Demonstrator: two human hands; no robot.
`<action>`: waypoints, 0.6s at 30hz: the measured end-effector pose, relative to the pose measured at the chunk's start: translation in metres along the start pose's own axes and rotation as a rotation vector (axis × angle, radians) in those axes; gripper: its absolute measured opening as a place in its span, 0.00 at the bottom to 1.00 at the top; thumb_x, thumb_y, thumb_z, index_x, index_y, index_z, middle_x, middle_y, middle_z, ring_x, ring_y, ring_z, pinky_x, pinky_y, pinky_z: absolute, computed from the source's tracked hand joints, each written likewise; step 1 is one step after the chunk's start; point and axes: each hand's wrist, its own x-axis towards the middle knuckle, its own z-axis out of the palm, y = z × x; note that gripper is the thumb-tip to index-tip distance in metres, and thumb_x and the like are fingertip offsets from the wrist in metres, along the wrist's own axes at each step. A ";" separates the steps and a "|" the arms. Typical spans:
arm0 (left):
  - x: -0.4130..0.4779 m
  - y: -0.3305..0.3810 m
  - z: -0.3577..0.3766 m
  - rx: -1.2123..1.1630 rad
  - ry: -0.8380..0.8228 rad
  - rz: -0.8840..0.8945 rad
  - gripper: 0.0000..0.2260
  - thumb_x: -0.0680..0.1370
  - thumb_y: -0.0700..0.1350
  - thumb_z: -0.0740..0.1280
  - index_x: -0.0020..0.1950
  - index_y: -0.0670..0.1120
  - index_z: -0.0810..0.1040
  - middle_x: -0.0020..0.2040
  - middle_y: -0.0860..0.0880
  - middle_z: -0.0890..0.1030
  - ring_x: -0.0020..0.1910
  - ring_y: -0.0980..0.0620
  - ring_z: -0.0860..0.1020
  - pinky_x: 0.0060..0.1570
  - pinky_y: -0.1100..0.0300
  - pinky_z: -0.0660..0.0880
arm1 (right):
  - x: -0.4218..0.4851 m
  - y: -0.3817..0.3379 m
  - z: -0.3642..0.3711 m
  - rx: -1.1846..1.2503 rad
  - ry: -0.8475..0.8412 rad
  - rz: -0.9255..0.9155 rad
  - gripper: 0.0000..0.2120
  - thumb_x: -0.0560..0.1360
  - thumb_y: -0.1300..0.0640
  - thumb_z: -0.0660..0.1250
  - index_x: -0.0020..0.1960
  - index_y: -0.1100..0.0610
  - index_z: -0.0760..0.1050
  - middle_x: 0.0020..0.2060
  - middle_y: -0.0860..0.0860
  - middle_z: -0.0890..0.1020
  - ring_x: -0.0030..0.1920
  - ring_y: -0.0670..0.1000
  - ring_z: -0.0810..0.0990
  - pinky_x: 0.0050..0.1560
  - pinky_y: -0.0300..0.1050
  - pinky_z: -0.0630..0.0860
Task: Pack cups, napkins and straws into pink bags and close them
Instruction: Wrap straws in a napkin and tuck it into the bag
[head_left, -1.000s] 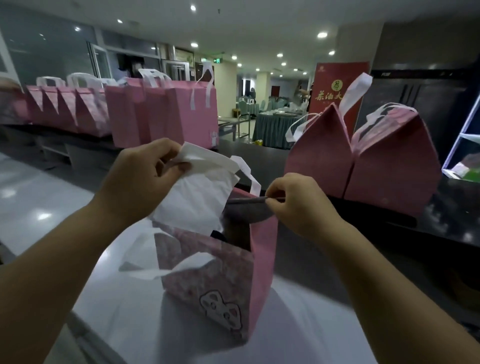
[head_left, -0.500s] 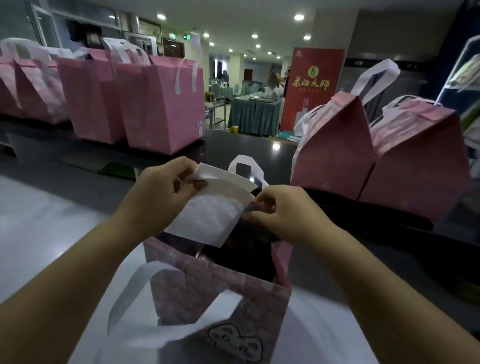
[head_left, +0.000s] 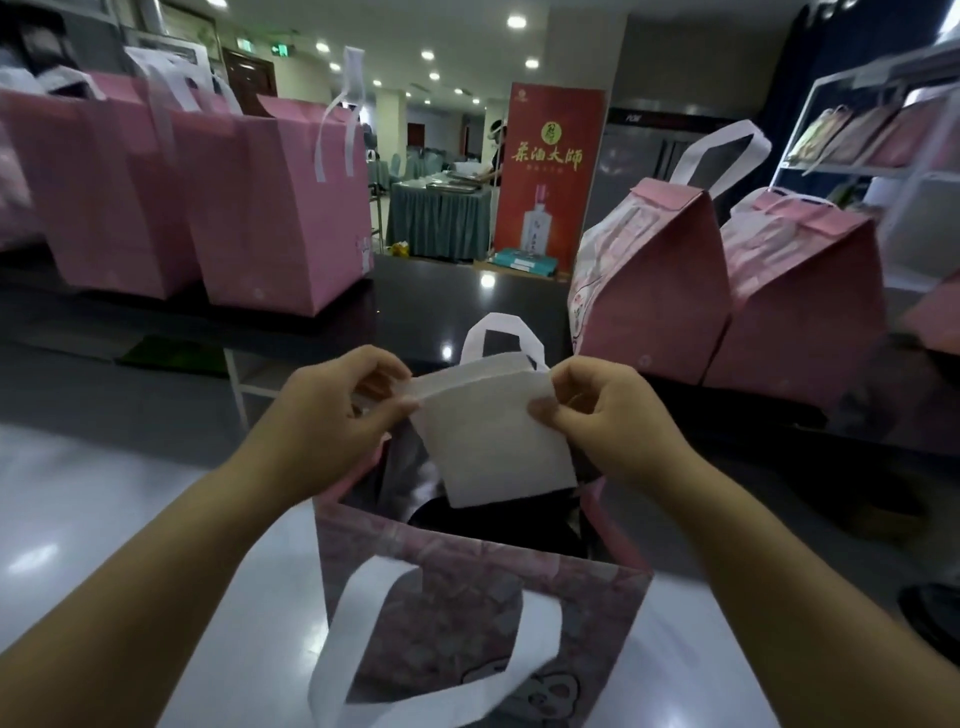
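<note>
The left hand (head_left: 337, 410) and right hand (head_left: 602, 415) each pinch a top corner of the napkin (head_left: 493, 441), which hangs directly above the open bag (head_left: 597, 603).

An open pink bag (head_left: 467, 597) stands on the pale counter (head_left: 104, 493), with its near white handle (head_left: 358, 629) drooping down its front. Just above the bag's mouth, the left hand (head_left: 332, 410) and right hand (head_left: 613, 415) hold a white napkin stack (head_left: 493, 441), fingers (head_left: 395, 410) pinching its top corners. Its lower edge hangs over the dark opening. Behind the bag to the right stand two closed bags (head_left: 654, 280). Behind it to the left is a row of open bags (head_left: 280, 208), and straight behind it a red banner (head_left: 550, 171).
</note>
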 end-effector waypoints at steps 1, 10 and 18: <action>-0.002 -0.006 0.000 0.040 -0.018 -0.007 0.11 0.70 0.50 0.70 0.51 0.50 0.77 0.43 0.56 0.79 0.44 0.60 0.78 0.44 0.63 0.75 | 0.001 -0.001 0.002 -0.106 -0.011 -0.034 0.06 0.73 0.55 0.70 0.38 0.49 0.76 0.32 0.40 0.80 0.32 0.40 0.78 0.35 0.33 0.73; -0.010 -0.022 0.002 0.092 -0.137 -0.046 0.12 0.71 0.50 0.70 0.53 0.51 0.77 0.46 0.55 0.78 0.45 0.60 0.75 0.43 0.67 0.72 | 0.013 -0.007 0.022 -0.845 -0.167 -0.107 0.13 0.73 0.44 0.68 0.53 0.50 0.75 0.49 0.47 0.78 0.49 0.53 0.76 0.44 0.46 0.73; -0.029 -0.023 -0.009 -0.033 -0.148 -0.038 0.25 0.64 0.64 0.64 0.57 0.53 0.73 0.47 0.60 0.74 0.46 0.64 0.73 0.40 0.70 0.69 | -0.034 -0.023 0.005 -0.482 0.062 -0.065 0.10 0.71 0.45 0.69 0.44 0.51 0.79 0.37 0.45 0.80 0.38 0.45 0.77 0.41 0.50 0.77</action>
